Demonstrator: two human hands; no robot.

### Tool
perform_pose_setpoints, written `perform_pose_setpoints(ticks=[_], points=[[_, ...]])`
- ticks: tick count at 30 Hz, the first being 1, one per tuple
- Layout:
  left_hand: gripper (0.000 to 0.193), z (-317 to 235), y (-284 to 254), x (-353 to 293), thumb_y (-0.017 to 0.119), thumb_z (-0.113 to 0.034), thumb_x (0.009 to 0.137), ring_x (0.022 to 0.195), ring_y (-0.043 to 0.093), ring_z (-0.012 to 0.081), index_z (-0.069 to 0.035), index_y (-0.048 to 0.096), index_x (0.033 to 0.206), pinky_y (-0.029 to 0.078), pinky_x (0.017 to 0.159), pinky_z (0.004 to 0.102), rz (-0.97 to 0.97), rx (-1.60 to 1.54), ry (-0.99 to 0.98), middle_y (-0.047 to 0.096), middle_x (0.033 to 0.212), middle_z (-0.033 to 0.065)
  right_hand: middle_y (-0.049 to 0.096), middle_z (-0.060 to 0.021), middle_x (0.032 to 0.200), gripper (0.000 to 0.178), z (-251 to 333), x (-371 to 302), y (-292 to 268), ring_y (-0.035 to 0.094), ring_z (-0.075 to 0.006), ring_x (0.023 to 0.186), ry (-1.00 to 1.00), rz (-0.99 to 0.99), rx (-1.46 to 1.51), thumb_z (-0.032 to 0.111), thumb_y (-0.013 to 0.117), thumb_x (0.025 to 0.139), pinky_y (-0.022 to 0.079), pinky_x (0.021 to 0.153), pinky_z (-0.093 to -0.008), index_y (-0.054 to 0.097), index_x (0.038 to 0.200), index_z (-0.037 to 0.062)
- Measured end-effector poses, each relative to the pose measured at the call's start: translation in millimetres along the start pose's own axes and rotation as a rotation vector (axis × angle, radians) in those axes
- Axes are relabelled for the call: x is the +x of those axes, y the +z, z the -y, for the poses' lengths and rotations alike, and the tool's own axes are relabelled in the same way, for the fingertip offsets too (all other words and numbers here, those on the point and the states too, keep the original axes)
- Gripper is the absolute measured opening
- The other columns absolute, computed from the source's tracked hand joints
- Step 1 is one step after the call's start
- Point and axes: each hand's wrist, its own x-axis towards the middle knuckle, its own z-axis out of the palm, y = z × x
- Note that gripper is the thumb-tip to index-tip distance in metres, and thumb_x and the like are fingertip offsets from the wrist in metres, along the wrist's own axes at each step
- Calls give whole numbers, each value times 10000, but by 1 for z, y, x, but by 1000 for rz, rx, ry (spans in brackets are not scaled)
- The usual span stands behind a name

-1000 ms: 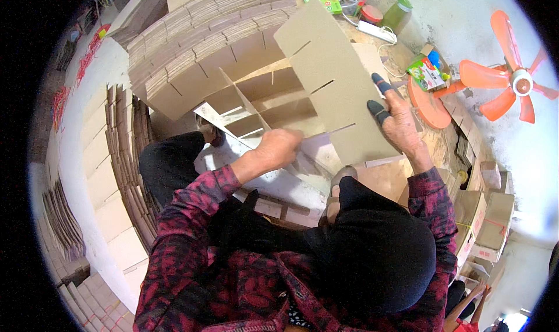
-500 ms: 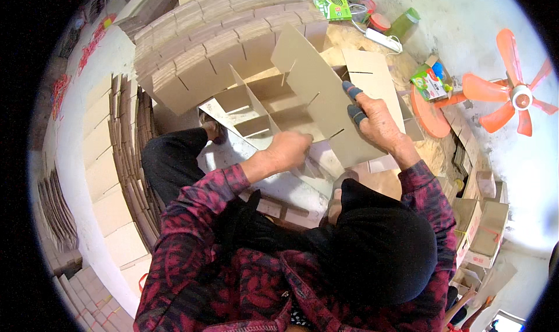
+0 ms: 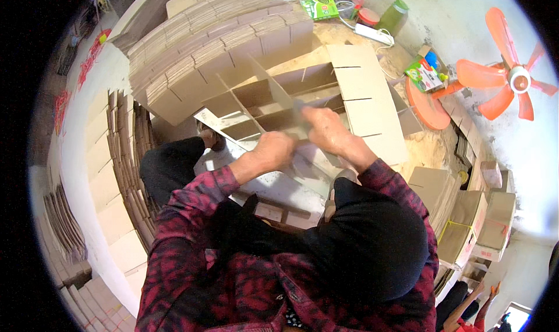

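Observation:
A partly assembled grid of slotted cardboard dividers [image 3: 250, 116] stands in front of me, with upright strips crossing one another. My right hand [image 3: 332, 131], dark coverings on its fingertips, grips the near end of a cardboard divider [image 3: 272, 86] that stands edge-on over the crosswise strips; both are blurred by motion. At the near edge of the grid, my left hand [image 3: 271, 151] is closed on a divider, its fingertips hidden from above. A wide slotted cardboard sheet [image 3: 367, 99] leans at the grid's right side.
Stacked slotted cardboard [image 3: 215, 58] rises behind the grid. Another row of cardboard [image 3: 131, 163] lines the left. To the right are an orange fan [image 3: 512, 79], a green-white box [image 3: 425, 73] and cartons [image 3: 463, 221]. A white power strip [image 3: 374, 34] lies at the back.
My right hand has moved left and nearer to my left hand, turning the wide divider from face-on to edge-on. My left hand has shifted slightly left.

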Motion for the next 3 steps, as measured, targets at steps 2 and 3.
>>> perform_pose_setpoints(ticks=[2,3], points=[[182,1,2,0,603,-104,702,784,642,386,-18,575,860,514,672,484,3,20,-13,644,825,192,637,-254,828,245,-8,1,-4,631,-412,833,36,-16,-16,16,569,746,495,728,-515,580,990,4],[207,0,2,2,624,-125,698,812,645,374,-11,569,862,518,699,470,53,35,-38,647,884,192,640,-257,838,260,-9,3,1,638,-405,839,88,33,-105,25,581,741,494,745,-522,582,1000,8]])
